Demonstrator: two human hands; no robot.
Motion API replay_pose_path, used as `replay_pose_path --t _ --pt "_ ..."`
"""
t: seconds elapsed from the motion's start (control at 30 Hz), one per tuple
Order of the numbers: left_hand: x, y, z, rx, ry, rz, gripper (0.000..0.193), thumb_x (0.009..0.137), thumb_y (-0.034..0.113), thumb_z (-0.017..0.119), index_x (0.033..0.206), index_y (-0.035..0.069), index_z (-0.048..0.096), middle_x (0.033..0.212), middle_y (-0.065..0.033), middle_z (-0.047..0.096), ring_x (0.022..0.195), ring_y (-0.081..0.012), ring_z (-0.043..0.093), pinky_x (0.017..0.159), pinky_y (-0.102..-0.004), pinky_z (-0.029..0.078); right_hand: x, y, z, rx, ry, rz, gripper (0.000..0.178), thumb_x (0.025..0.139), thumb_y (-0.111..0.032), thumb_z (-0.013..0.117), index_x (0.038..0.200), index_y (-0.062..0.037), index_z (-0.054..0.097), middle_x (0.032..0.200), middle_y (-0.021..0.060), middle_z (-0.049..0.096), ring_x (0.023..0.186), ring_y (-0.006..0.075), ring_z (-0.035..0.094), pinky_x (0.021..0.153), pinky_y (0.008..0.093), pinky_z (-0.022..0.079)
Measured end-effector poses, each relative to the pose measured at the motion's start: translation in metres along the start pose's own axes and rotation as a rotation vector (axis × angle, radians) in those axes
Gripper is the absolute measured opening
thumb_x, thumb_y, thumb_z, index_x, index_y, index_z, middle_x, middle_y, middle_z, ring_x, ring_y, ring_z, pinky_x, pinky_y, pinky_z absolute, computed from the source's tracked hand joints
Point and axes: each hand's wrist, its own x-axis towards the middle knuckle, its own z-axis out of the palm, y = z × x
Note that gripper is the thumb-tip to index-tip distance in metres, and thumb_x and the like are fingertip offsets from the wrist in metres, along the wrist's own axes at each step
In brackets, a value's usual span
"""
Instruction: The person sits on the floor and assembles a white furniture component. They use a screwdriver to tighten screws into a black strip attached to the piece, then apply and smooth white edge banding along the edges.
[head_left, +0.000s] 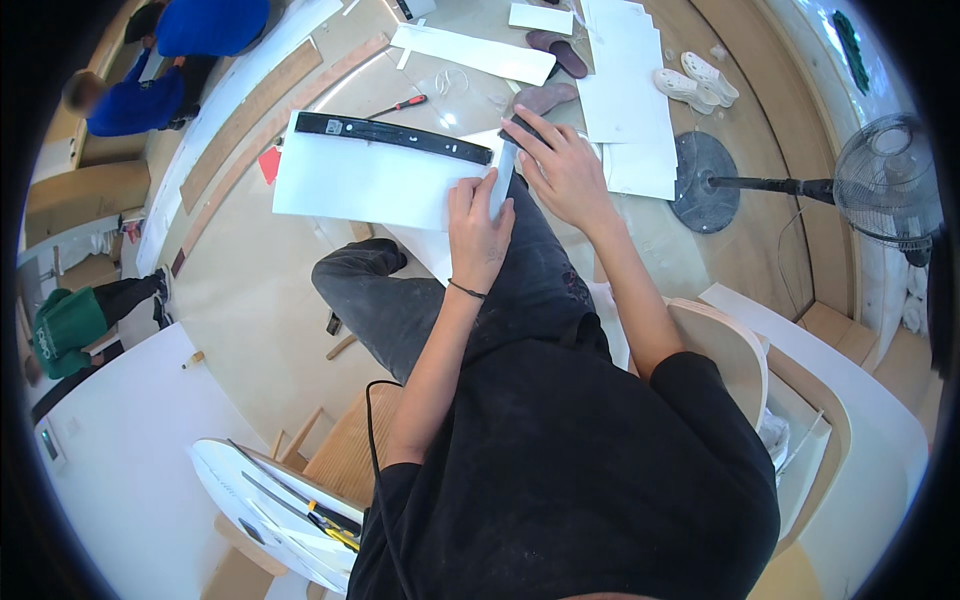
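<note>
A white panel (370, 185) lies over my lap, with a long black strip (400, 137) along its far edge. My left hand (478, 225) grips the panel's near right corner, fingertips on its face close to the strip's end. Just to the right, my right hand (562, 170) is closed around a small dark flat piece (513, 131), held beside the panel's right end. The fingers partly cover this piece, and its kind cannot be made out.
A red-handled screwdriver (410, 103) lies beyond the panel. White sheets (630, 100), white clogs (690, 88) and dark shoes (560, 55) are on the floor. A standing fan (800, 187) is at right. A white stool (230, 480) holds tools near left; other people (75, 325) are at far left.
</note>
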Motion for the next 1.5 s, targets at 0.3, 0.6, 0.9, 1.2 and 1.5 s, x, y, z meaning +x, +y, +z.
replay_pose_path --t 0.3,0.6,0.9,1.2,1.5 --pt "-0.035 -0.003 -0.020 -0.018 0.020 0.038 0.046 0.082 0.003 0.076 0.124 -0.007 0.063 0.101 -0.0174 0.060 0.094 -0.0351 0.058 0.083 -0.0440 0.051 0.017 -0.006 -0.011 -0.363 -0.153 -0.238 0.037 0.089 -0.026 0.068 0.125 -0.0231 0.073 0.142 -0.0042 0.062 0.111 0.0263 0.059 0.086 0.0404 0.049" --pt "-0.059 -0.002 -0.030 0.046 0.057 0.067 0.035 0.086 0.008 0.076 0.115 -0.008 0.066 0.096 -0.0160 0.059 0.087 -0.0327 0.059 0.075 -0.0421 0.052 0.010 -0.023 -0.016 -0.358 -0.331 -0.299 0.035 0.087 -0.028 0.069 0.122 -0.0254 0.074 0.137 -0.0056 0.065 0.108 0.0256 0.059 0.088 0.0398 0.050" --pt "-0.075 0.001 -0.035 0.078 0.125 0.084 0.031 0.087 0.010 0.078 0.111 -0.006 0.068 0.090 -0.0136 0.060 0.081 -0.0306 0.059 0.070 -0.0409 0.052 -0.008 -0.028 -0.021 -0.300 -0.386 -0.364 0.039 0.086 -0.027 0.070 0.125 -0.0244 0.072 0.139 -0.0051 0.063 0.109 0.0268 0.058 0.085 0.0412 0.052" --pt "-0.118 -0.003 -0.049 0.120 0.164 0.084 0.034 0.080 0.008 0.084 0.110 -0.003 0.071 0.089 -0.0127 0.061 0.079 -0.0285 0.060 0.068 -0.0378 0.052 -0.035 -0.048 -0.014 -0.228 -0.269 -0.393 0.046 0.084 -0.018 0.069 0.129 -0.0237 0.069 0.140 -0.0054 0.063 0.100 0.0267 0.058 0.087 0.0410 0.050" --pt "-0.133 -0.008 -0.053 0.095 0.194 0.133 0.035 0.079 0.009 0.085 0.107 -0.004 0.070 0.087 -0.0114 0.062 0.076 -0.0282 0.061 0.066 -0.0373 0.053 -0.053 -0.073 -0.017 -0.262 -0.193 -0.385 0.039 0.082 -0.021 0.072 0.121 -0.0198 0.072 0.135 -0.0028 0.064 0.099 0.0251 0.059 0.081 0.0389 0.050"
